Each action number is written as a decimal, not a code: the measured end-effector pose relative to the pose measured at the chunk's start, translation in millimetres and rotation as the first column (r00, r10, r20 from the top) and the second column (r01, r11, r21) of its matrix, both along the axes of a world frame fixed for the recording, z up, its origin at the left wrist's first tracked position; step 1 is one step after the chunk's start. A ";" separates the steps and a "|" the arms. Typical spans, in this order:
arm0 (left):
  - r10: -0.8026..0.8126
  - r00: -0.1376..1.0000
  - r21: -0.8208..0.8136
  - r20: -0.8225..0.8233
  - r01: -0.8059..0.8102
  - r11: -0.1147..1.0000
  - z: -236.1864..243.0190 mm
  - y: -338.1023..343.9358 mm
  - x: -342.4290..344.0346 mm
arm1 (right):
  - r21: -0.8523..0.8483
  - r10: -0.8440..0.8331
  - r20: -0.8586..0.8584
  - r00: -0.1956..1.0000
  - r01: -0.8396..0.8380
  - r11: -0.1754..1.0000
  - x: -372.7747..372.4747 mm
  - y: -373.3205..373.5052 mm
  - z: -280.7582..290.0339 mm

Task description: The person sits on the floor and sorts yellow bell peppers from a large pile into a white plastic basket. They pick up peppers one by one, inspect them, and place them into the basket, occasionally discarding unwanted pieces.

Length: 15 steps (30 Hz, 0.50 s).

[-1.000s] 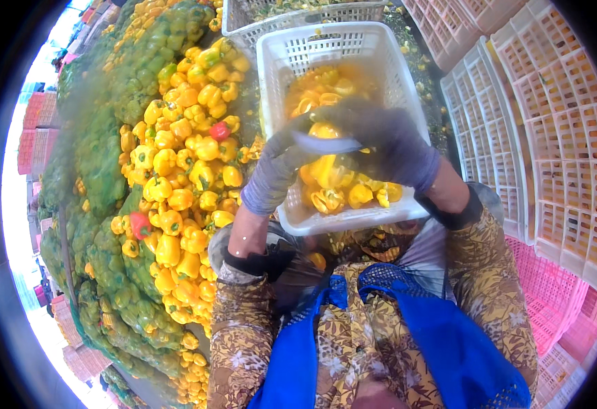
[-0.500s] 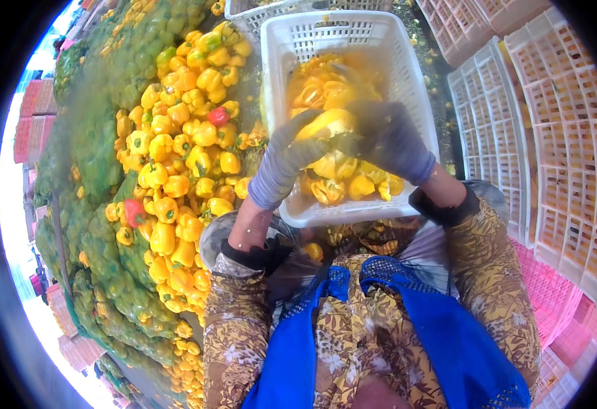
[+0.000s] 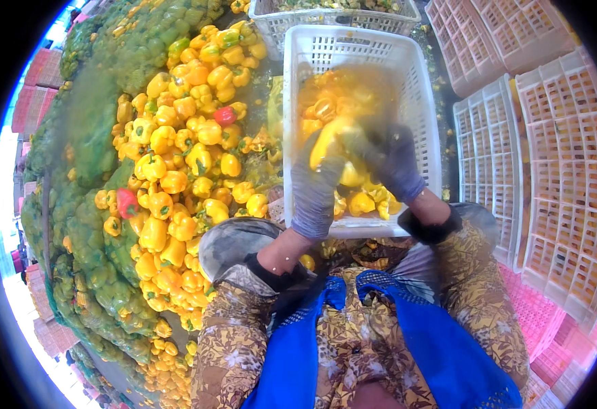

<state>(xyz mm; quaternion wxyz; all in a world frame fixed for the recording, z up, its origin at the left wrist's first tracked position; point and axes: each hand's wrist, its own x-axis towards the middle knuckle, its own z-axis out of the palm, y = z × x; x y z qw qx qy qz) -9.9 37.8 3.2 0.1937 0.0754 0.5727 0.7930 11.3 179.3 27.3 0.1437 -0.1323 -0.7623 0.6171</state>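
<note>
My left hand, in a grey-purple glove, is closed on a yellow pepper held over a white plastic crate in front of me. My right hand, gloved the same way, is beside that pepper, its fingers smeared by motion; I cannot make out whether a blade is in it. Cut yellow pepper pieces lie in the crate, those toward its far end hazy in the view.
Yellow peppers, a few red, are heaped at my left beside green mesh sacks. Another white crate stands beyond mine. Upright white crates line my right, with pink crates below.
A second ago a blade showed clearly between my hands; now it is not distinct. My left hand has turned more upright with the pepper, and my right hand is more blurred.
</note>
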 end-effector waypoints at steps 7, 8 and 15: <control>-0.069 0.938 0.124 0.340 0.028 0.992 4.9 -9.8 -22.3 | 0.291 -0.058 -0.309 0.949 0.153 0.944 -32.1 9.6 -24.5; -0.131 0.928 0.079 0.349 0.110 0.991 13.4 -16.3 -25.7 | 0.561 0.070 -0.479 0.875 0.244 0.791 -40.4 15.3 -35.5; -0.224 0.969 -0.214 -0.108 0.197 0.957 84.2 -98.7 -102.3 | 0.080 0.024 0.038 0.999 -0.027 0.996 -96.7 143.3 -3.8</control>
